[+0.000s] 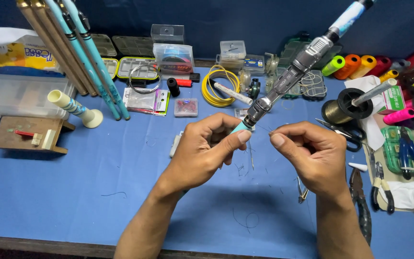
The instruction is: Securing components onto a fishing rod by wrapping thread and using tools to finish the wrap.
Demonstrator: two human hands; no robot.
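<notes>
My left hand (207, 151) grips the teal lower end of a fishing rod handle (291, 72), whose grey metal reel seat slants up to the right toward the top edge. My right hand (312, 153) sits just right of it, thumb and forefinger pinched on a thin thread (263, 128) that runs to the rod near my left thumb. Both hands hover over the blue table mat (73, 182).
Several teal and tan rods (73, 52) lean at back left. Tackle boxes (135, 67), a yellow cord coil (219, 86), a dark thread spool (346, 108), coloured thread cones (355, 64), pliers (360, 201) and cutters (410, 153) crowd the back and right side. A wooden block (27, 134) lies at left.
</notes>
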